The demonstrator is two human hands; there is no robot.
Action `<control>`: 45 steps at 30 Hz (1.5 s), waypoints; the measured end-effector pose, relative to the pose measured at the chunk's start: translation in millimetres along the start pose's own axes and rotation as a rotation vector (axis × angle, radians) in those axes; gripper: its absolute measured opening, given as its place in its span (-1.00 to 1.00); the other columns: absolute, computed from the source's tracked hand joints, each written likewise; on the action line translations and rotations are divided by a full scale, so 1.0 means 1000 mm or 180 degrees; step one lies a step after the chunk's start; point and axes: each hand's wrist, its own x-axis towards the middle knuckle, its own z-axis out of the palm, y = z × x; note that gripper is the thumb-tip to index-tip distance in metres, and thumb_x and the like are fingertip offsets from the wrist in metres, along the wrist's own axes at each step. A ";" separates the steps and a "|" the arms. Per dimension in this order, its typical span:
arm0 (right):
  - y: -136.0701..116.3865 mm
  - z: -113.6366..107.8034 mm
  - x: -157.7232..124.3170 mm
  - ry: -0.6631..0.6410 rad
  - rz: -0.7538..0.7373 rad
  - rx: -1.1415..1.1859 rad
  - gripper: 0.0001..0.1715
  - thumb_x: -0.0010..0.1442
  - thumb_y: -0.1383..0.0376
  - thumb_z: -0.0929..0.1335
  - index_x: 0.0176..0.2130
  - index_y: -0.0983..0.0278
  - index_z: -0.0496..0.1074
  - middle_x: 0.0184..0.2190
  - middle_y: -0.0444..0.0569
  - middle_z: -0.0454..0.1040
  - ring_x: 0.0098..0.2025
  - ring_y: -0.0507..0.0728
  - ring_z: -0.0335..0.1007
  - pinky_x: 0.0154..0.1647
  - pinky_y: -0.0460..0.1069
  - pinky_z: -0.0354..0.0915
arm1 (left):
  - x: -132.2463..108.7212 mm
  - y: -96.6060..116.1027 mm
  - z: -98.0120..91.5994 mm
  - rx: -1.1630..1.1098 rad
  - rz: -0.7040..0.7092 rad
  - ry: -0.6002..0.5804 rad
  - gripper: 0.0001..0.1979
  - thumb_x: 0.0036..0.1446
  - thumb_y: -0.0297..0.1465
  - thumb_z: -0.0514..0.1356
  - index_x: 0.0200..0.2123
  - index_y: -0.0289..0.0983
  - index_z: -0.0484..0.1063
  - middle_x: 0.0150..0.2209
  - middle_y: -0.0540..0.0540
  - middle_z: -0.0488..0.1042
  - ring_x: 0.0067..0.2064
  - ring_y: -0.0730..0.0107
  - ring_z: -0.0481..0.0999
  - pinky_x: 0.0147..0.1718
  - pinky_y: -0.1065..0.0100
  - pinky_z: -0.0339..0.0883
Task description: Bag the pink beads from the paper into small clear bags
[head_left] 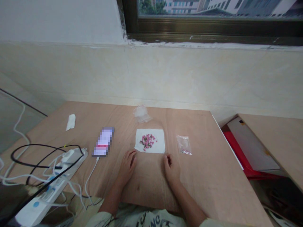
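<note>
My left hand (127, 165) rests on the tabletop near the lower left corner of a white paper sheet (138, 133). Its fingers lie extended, with the thumb a little apart. By the sheet's lower right corner, my right hand (172, 167) lies on its side, fingers curled into a loose fist with nothing visible in it. On the sheet is a loose pile of small pink beads (148, 141) with darker bits among them. To the right of the sheet lies a small clear plastic bag (183, 144), with a few tiny pink pieces at its lower end.
More clear bags (141, 114) lie at the back of the wooden table (203, 186). A blurred phone (103, 142) with a white cable and a scrap of white paper (70, 122) lie on the left. Tangled cables cross the power strip (53, 189). A red-edged compartment (241, 156) stands right.
</note>
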 end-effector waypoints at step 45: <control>-0.144 0.083 0.208 -0.0425 -0.2156 -0.1874 -0.71 0.05 0.49 0.15 -0.37 0.31 0.40 -0.34 0.06 0.44 -0.17 0.15 0.23 0.02 0.11 -0.11 | -0.002 -0.008 -0.019 -0.0859 -0.0658 -0.0228 -0.77 0.01 -0.38 0.01 -0.22 -0.12 0.33 -0.11 -0.05 0.36 -0.01 0.27 0.28 0.00 0.16 0.16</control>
